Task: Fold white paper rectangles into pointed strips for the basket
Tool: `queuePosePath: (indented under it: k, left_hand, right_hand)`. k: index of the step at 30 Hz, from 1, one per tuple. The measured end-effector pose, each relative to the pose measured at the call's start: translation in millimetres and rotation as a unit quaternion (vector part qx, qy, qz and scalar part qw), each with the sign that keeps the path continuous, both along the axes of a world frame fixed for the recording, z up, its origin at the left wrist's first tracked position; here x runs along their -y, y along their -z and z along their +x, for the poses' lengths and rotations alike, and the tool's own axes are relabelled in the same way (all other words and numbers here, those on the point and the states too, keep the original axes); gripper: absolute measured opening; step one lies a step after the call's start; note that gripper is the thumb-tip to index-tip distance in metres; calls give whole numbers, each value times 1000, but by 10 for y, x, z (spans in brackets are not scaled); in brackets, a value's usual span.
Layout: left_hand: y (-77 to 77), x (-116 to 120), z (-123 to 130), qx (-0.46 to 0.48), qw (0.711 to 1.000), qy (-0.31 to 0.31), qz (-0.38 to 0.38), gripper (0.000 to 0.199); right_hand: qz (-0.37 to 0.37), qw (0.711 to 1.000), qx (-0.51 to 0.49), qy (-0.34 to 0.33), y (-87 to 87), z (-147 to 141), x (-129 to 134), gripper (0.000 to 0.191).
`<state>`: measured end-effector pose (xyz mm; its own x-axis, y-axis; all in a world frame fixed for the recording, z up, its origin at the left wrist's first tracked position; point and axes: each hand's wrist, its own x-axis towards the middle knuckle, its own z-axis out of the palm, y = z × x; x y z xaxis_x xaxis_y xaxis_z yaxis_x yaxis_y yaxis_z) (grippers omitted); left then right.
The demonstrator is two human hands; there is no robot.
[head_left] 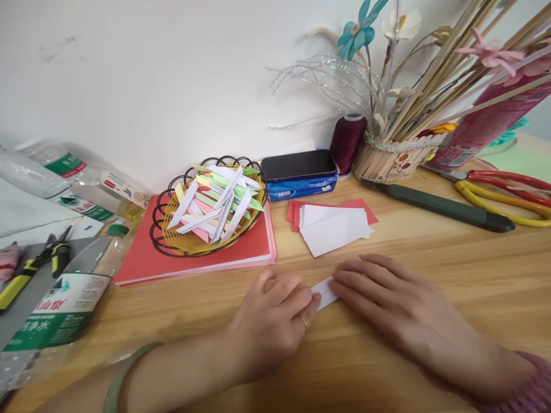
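A narrow strip of white paper (pixel 326 293) lies on the wooden table between my hands. My left hand (pixel 275 312) has its fingers curled and grips the strip's left end. Stretched out flat, my right hand (pixel 387 310) rests over the right end of the paper and hides it. Just beyond are stacked white paper slips (pixel 336 226) on top of red paper slips (pixel 364 211). A yellow basket with a dark looped rim (pixel 185 248) holds several folded paper strips (pixel 219 201) in white, green, pink and yellow.
Red and pink sheets (pixel 138 246) lie under the basket. A phone (pixel 299 164) rests on a blue packet (pixel 301 188). Behind are a thread spool (pixel 348 140) and a stick-covered pot (pixel 387 160). At right lie a dark green cutter (pixel 443 205) and scissors (pixel 508 195); plastic bottles (pixel 64 304) are left.
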<state>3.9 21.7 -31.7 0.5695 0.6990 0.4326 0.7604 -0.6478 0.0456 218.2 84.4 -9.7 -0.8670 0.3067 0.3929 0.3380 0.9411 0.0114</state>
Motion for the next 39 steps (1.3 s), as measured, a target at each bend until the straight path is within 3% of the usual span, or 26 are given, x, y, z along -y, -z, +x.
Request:
queuePosePath:
  k: [4,8,11,16,23,29,35,39]
  left_hand:
    - [4,49,-11,-46,999,12,5,18]
    - [-15,111,-29,-107,993,27,31,27]
    - [-3,145,-32,-117,992,27,33,31]
    - [13,179,-34,-120,992,38,13,35]
    - [8,188,-36,-137,989,55,24,36]
    - [-9,187,-22,-144,987,66,28,38]
    - [-38,167,-40,-153,986,64,32,37]
    - [-45,161,-40,-154,985,63,34,37]
  right_hand:
    - [12,1000,2,0,51,44,107,38]
    - [-19,998,4,67,148,106,267,36]
    - [6,996,43,83,193,165,323,48]
    - [44,993,79,76,211,236,241,62]
    - [52,993,84,62,155,232,199,65]
    - [-47,994,101,-24,90,163,355,73]
    - [-54,994,91,-16,117,237,147,60]
    - [-51,994,91,34,93,345,3,59]
